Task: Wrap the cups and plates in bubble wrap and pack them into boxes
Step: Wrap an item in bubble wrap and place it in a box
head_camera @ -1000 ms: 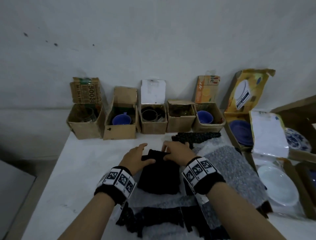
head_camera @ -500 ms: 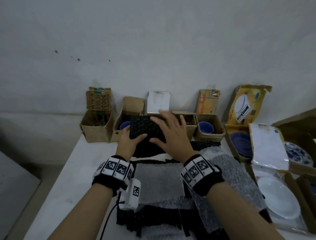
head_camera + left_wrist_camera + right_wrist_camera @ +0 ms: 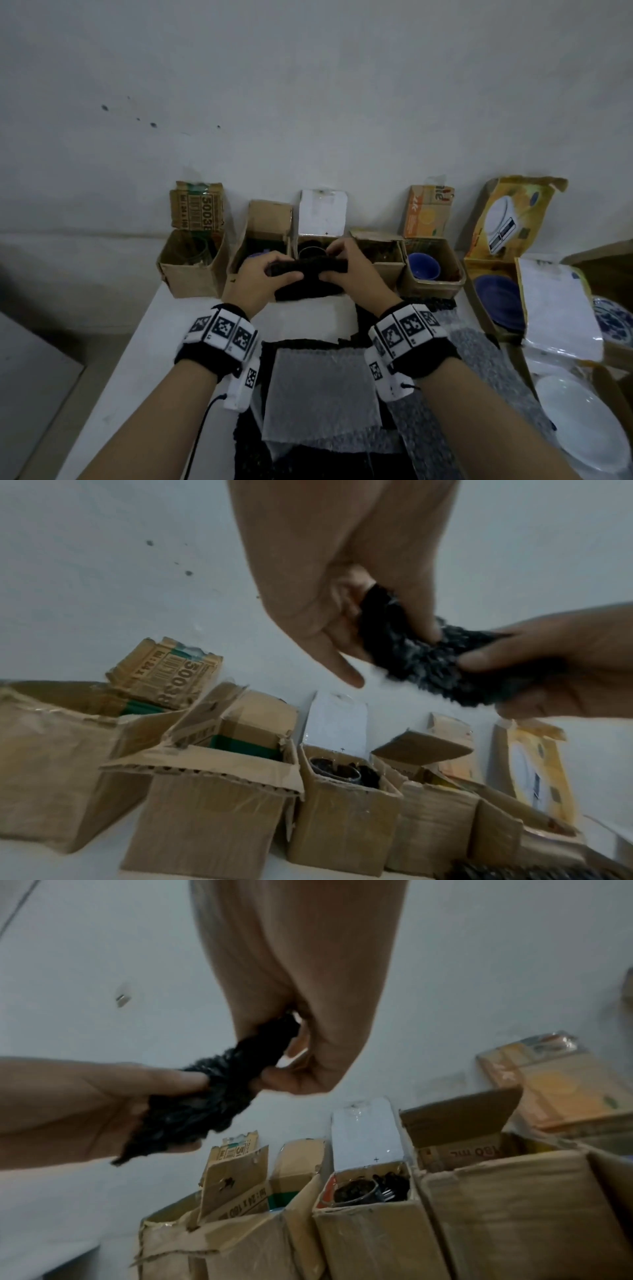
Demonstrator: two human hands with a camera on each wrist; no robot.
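A bundle of black bubble wrap [image 3: 308, 275] hangs in the air just in front of the row of cardboard boxes at the back of the table. What it wraps is hidden. My left hand [image 3: 260, 277] grips its left end and my right hand [image 3: 352, 270] pinches its right end. In the left wrist view the left hand's fingers [image 3: 335, 593] curl round the bundle [image 3: 421, 656]. In the right wrist view the right hand [image 3: 301, 1031] pinches the bundle [image 3: 205, 1096]. Below stands the white-flapped box [image 3: 342, 818] holding a dark cup [image 3: 334, 769].
Several open boxes line the wall; one holds a blue cup [image 3: 423, 267]. A yellow box with a blue plate [image 3: 496, 298], a patterned plate [image 3: 613, 318] and a white plate [image 3: 582, 421] lie to the right. A clear bubble wrap sheet [image 3: 322, 387] lies between my forearms.
Both hands lifted the black bundle off the bubble wrap sheets and carried it away from me to the boxes. The right hand went from lying flat on it to pinching its end.
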